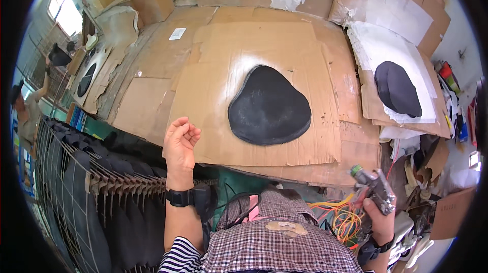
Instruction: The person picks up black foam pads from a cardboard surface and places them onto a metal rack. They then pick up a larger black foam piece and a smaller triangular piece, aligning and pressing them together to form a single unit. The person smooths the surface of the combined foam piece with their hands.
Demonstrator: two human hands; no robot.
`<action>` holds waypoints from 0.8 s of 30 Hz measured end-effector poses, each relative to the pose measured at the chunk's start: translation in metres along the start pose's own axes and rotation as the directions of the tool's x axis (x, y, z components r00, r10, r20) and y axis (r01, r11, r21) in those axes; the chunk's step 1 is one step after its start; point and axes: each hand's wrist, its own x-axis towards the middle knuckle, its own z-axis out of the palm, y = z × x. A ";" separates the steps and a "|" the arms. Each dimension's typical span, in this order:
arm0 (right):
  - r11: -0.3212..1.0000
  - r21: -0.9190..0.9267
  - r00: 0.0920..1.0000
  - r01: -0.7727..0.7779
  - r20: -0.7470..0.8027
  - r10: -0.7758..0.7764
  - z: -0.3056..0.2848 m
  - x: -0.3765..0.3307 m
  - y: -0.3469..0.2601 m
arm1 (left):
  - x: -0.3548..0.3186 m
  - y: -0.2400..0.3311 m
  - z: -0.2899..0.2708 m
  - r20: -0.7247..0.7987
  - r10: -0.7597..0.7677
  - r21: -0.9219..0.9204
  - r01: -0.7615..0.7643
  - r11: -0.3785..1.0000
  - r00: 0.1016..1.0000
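A black, rounded triangular pad (269,105) lies flat on the cardboard-covered table (203,74) in front of me. Pale specks and smudges mark its surface, and a whitish sheen shows on the cardboard around its upper left. My left hand (181,138) is raised over the table's near edge, left of the pad and apart from it. Its fingers are loosely bent, with nothing visible in them. At the lower right, my right hand (378,214) is wrapped round a metal spray gun (375,189) with a green part at its upper left end.
More black pads (396,87) rest on white paper at the right. A wire rack (96,186) hung with black pieces stands at the lower left. Yellow and orange hoses (343,219) coil near my waist. At far left, another person (33,105) raises a black piece.
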 end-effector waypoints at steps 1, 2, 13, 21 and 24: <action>0.997 -0.056 0.997 0.045 -0.057 -0.048 -0.003 -0.002 0.000 | 0.001 -0.001 -0.003 -0.008 -0.006 0.007 0.006 1.000 1.000; 0.996 -0.083 0.993 0.020 -0.112 -0.029 -0.003 -0.007 -0.004 | 0.003 -0.002 -0.007 -0.012 -0.016 0.008 0.017 1.000 1.000; 0.982 0.013 0.974 -0.189 0.129 0.186 0.032 -0.038 -0.012 | 0.020 -0.019 -0.037 -0.019 -0.108 0.025 0.108 0.994 0.994; 0.999 0.037 0.997 -0.003 -0.078 0.006 0.068 -0.005 -0.006 | 0.023 -0.018 -0.052 -0.094 -0.130 0.061 0.136 0.989 0.987; 1.000 0.011 0.992 0.017 -0.121 -0.016 0.053 -0.003 -0.005 | 0.026 -0.022 -0.060 -0.124 -0.142 0.060 0.150 0.987 0.982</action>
